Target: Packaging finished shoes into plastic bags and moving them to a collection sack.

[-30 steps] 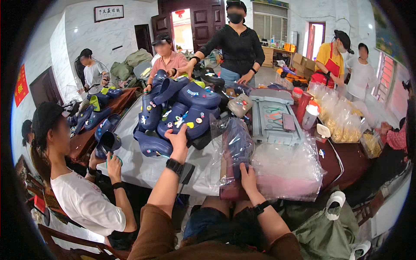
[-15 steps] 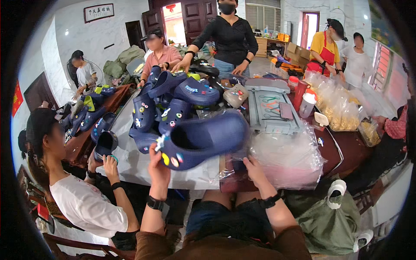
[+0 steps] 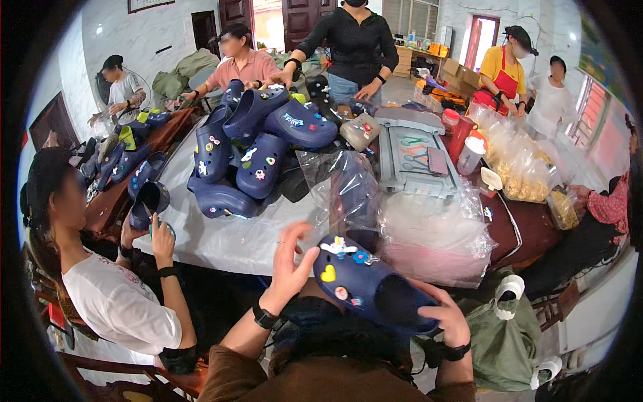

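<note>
A navy-blue clog (image 3: 338, 278) with colourful charms on its upper is in front of me over my lap, its toe to the left and its foot opening to the right. My right hand (image 3: 447, 316) grips it at the heel end, thumb by the opening. Beside the toe, my left hand (image 3: 292, 266) is raised with its fingers apart. Its thumb lies close to the clog's edge; I cannot tell whether they touch. Past the clog, more charm-covered navy clogs (image 3: 263, 166) are heaped on the white-covered table (image 3: 231, 248).
Clear plastic bags (image 3: 435, 234) lie right of the heap, with a grey tray (image 3: 402, 167) of scissors behind them. Cups and filled bags (image 3: 526, 177) stand further right. At my left a co-worker (image 3: 120, 295) handles another clog; several people stand or sit around the table.
The clog has come down from over the table toward my lap and turned, its toe now left. My right hand has taken its heel; my left hand has loosened from it.
</note>
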{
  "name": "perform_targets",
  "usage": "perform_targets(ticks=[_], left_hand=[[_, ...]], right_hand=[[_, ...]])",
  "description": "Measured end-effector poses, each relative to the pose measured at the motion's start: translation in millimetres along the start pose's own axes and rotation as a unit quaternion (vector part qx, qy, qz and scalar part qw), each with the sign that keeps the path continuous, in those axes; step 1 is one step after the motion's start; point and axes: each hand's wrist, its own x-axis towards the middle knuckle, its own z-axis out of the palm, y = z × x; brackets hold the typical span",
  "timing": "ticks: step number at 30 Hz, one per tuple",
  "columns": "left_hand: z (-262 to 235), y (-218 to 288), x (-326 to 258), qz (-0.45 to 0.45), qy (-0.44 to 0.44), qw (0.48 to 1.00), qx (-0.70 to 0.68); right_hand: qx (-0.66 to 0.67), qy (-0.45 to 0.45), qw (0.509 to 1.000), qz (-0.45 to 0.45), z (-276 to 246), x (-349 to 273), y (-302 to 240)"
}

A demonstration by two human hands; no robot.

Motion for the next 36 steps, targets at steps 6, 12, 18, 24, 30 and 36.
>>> perform_targets(ticks=[6, 12, 18, 24, 30, 36], left_hand=[[6.2, -38.8, 4.2, 0.144, 0.092, 0.902, 0.397], [16.4, -60.7, 14.1, 0.056, 0.106, 0.947, 0.300], [31.8, -32.4, 15.9, 0.200, 0.145, 0.942, 0.226], [32.1, -23.2, 2.5, 0.224, 0.119, 0.932, 0.259], [34.4, -34.9, -18.1, 0.192, 0.043, 0.941, 0.276], [9.4, -76.5, -25.8, 0.053, 0.118, 0.990, 0.064]], right_hand=[[-0.115, 0.026, 0.993, -0.026, -14.6, -1.9, 10.3], [-0.259, 0.065, 0.954, -0.137, 4.1, 32.5, 31.7], [-0.424, 0.201, 0.836, -0.285, 44.7, 73.9, 36.8], [-0.455, 0.260, 0.809, -0.266, 60.5, 129.5, 55.0], [-0.495, 0.258, 0.772, -0.305, 71.7, 171.1, 69.3], [-0.456, 0.047, 0.828, -0.323, 72.2, 150.4, 68.5]])
